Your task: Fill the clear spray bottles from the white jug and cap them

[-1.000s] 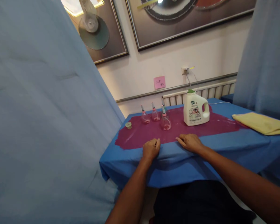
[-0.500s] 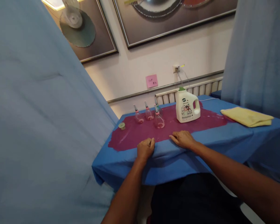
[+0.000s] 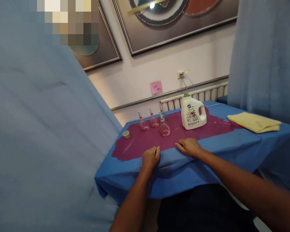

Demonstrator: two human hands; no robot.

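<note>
My left hand (image 3: 151,157) rests as a fist on the front edge of the blue-covered table (image 3: 120,169). To its right, my right hand (image 3: 188,147) lies with fingers curled under and the thumb out to the side. Nothing shows in either hand. Beyond them, several clear round-bellied bottles with pink collars and pointed nozzles, one of them nearest (image 3: 164,128), stand upright on a purple patch (image 3: 140,146). A white jug (image 3: 192,114) with a green top stands behind my right hand, its handle to the right.
A small pale cup (image 3: 126,134) sits at the left of the patch. On the right lies a folded yellow cloth (image 3: 255,123). Blue curtains (image 3: 33,129) hang on both sides. Behind the table are a radiator (image 3: 175,103) and a wall socket (image 3: 180,75) with a cord.
The view has tilted slightly up, so the table and its things appear a little lower. Both hands keep the same pose at the table edge.
</note>
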